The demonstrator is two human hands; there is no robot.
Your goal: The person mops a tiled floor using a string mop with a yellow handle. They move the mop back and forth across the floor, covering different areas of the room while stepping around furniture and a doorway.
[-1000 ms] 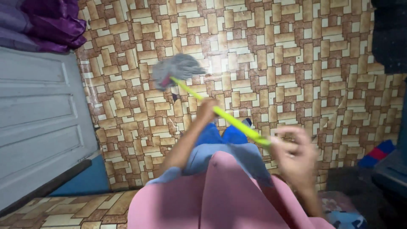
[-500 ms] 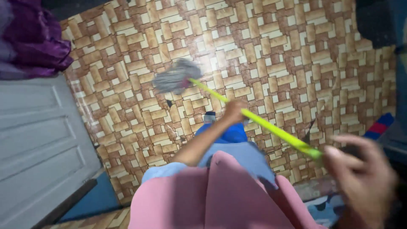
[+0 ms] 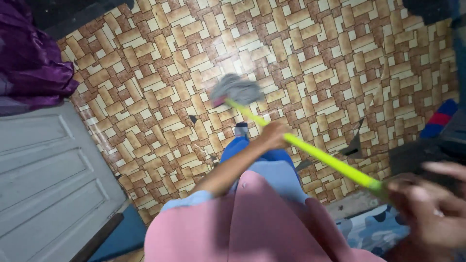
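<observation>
My left hand (image 3: 273, 135) is wrapped around the long, thin yellow-green mop handle (image 3: 315, 154) about halfway along its length, fingers closed tight on it. My right hand (image 3: 429, 213) sits at the near end of the same handle, low at the right edge of the view; it is blurred, the fingers look curled about the end of the stick with one or two lifted loose above it, and I cannot tell just how firmly it grips.

From my left hand the handle runs up and away to the grey stringy mop head (image 3: 236, 90), which rests on the floor out in front of me, with a small pink-red collar where the strands meet the stick.

Below my arms are my pink top (image 3: 242, 223) and blue trousers (image 3: 252, 153). The floor (image 3: 315, 43) is glossy sheet covering printed with tan and brown blocks in a woven brick pattern, with a few small tears showing dark. A pale grey panelled door (image 3: 48, 170) lies along the left side, a heap of purple shiny cloth (image 3: 29, 63) above it. A blue patterned mat (image 3: 374, 228) lies just under my right hand, and a red-and-blue striped cloth (image 3: 439, 119) shows at the right edge.
</observation>
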